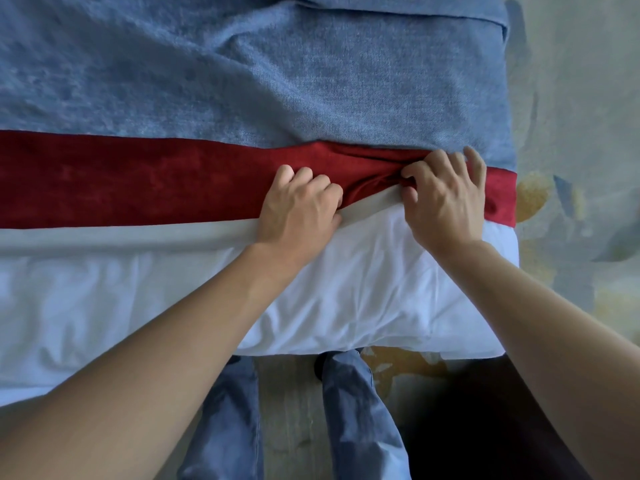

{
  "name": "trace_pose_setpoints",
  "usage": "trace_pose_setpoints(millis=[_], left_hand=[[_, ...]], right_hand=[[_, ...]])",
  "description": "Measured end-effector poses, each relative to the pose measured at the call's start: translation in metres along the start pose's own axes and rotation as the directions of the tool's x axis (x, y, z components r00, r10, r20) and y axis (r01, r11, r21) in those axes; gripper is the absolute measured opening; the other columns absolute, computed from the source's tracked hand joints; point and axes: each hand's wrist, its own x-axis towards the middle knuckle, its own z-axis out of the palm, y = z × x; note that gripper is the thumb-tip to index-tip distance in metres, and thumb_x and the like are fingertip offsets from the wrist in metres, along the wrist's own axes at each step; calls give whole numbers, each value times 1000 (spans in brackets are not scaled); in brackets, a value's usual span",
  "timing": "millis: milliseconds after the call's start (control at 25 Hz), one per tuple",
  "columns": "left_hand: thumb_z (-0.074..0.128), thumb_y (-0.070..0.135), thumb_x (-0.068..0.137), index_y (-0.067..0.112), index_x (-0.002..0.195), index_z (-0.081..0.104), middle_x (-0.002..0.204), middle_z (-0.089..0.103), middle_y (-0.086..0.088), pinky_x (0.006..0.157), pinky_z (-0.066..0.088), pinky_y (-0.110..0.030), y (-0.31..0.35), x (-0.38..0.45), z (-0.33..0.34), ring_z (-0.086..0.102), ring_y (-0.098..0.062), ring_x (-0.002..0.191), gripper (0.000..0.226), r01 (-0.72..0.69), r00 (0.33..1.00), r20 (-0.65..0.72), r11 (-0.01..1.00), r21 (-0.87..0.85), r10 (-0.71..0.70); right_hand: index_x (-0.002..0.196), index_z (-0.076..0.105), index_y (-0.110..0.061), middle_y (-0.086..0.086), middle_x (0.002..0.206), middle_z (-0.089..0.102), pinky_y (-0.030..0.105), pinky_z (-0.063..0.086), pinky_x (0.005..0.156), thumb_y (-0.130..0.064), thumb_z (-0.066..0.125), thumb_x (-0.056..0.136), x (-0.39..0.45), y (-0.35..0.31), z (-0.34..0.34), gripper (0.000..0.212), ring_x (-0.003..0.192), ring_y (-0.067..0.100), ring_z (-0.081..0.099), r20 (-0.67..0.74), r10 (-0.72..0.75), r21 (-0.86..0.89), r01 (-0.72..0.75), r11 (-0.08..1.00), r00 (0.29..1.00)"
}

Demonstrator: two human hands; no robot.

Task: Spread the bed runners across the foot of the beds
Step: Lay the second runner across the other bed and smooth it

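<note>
Near the bed's (381,306) right corner, both hands pinch the red runner (138,181), left hand (298,206), right hand (446,199); its length runs leftward along the foot edge.

The runner (138,181) lies across the bed (104,306) from nine to three o'clock, with the blanket (242,71) beyond it at twelve and the sheet (363,289) nearer at six. Both hands sit on the runner's near edge, left hand (298,209) beside right hand (446,199) toward three. Carpet (571,133) lies at three o'clock.
</note>
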Motion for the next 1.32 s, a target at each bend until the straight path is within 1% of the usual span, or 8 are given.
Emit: trace_pose_setpoints(millis=[200, 400, 520, 600, 840, 960, 1160, 1320], left_hand=[[58, 10, 84, 19, 71, 62, 68, 59, -1, 73, 36, -39, 2, 1, 7, 56, -26, 73, 16, -33, 999, -34, 994, 108, 37], [57, 18, 85, 19, 82, 61, 77, 58, 0, 72, 34, -39, 5, -18, 6, 53, -25, 78, 5, -48, 997, -57, 999, 22, 50], [56, 26, 85, 20, 96, 64, 89, 60, 1, 74, 32, -38, 4, -23, 5, 53, -24, 85, 15, -37, 998, -45, 998, 46, 39], [56, 18, 86, 19, 91, 66, 82, 61, 0, 75, 35, -38, 6, -20, 6, 55, -25, 82, 11, -35, 998, -48, 998, 55, 38], [58, 8, 87, 15, 81, 66, 71, 60, -3, 72, 40, -41, 2, -17, 3, 56, -28, 73, 12, -77, 993, -97, 995, -56, 71], [61, 7, 87, 15, 73, 62, 67, 56, -3, 66, 38, -42, 5, -37, 2, 52, -28, 68, 16, -135, 975, -189, 986, -95, 115], [60, 9, 86, 15, 79, 61, 72, 54, -2, 65, 36, -40, 15, -56, 7, 50, -26, 70, 10, -134, 980, -157, 987, -85, 120], [62, 13, 79, 18, 78, 63, 75, 57, 0, 68, 36, -40, -10, -51, 2, 52, -26, 75, 6, -121, 986, -122, 992, -34, 116]], right_hand=[[87, 67, -16, 7, 85, 60, 47, 23, 117, -18, 56, 86, -1, 7, -3, 11, 92, 32, 54, 11, 18, 20, -18, 1000, 1000], [88, 64, -12, 3, 77, 63, 50, 27, 115, -12, 58, 79, -20, 16, -20, 11, 84, 31, 58, 92, -83, 172, 66, 983, 992], [89, 63, -12, 3, 79, 61, 48, 29, 114, -12, 61, 76, -21, 12, -30, 13, 84, 31, 57, 88, -104, 164, 89, 982, 991], [96, 65, -13, 4, 86, 60, 47, 30, 114, -14, 65, 75, -15, 1, -33, 20, 89, 31, 57, 59, -107, 147, 98, 984, 992], [94, 68, -15, 4, 85, 59, 44, 34, 110, -16, 63, 84, -21, -40, -26, 11, 82, 29, 56, -47, -335, 221, 337, 915, 941], [101, 71, -15, 3, 90, 63, 48, 31, 114, -20, 66, 85, -28, -38, -22, 18, 85, 29, 58, -1, -335, 210, 328, 921, 942], [80, 66, -16, 1, 76, 56, 49, 26, 117, -16, 62, 90, -49, -38, -17, 11, 81, 28, 56, 30, -369, 132, 362, 923, 929], [81, 64, -14, 2, 74, 54, 49, 24, 118, -13, 58, 91, -59, -42, -20, 12, 79, 29, 54, 50, -300, 88, 295, 951, 953]])
